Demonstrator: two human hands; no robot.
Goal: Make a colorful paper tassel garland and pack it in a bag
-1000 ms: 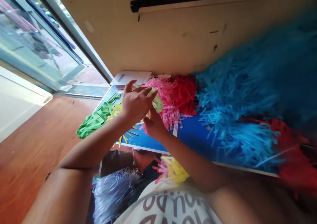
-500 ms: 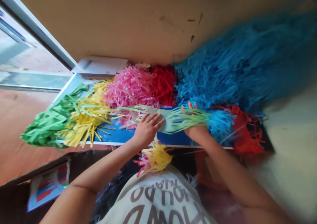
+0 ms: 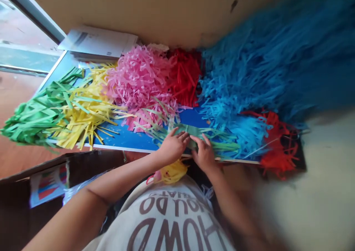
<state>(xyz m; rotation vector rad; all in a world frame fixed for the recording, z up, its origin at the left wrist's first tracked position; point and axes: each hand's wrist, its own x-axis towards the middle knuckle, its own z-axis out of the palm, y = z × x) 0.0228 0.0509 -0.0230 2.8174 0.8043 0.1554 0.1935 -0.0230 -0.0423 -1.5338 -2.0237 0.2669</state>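
A light green fringed paper strip (image 3: 194,130) lies on the blue board (image 3: 133,140), near its front edge. My left hand (image 3: 174,147) rests on the strip's middle with fingers stretched flat. My right hand (image 3: 203,153) sits right beside it, fingers also flat and pressing the same green paper. Fringe ends stick out to either side of both hands.
Heaps of cut paper fringe cover the board: green (image 3: 36,114), yellow (image 3: 83,110), pink (image 3: 138,77), red (image 3: 184,77), a big blue mass (image 3: 263,69) and more red (image 3: 277,143). White papers (image 3: 97,42) lie at the back by the wall. A dark box (image 3: 55,177) stands lower left.
The green fringed strip went from being held in the air at the pink heap down onto the board. My right hand slid in from the strip's right end beside my left.
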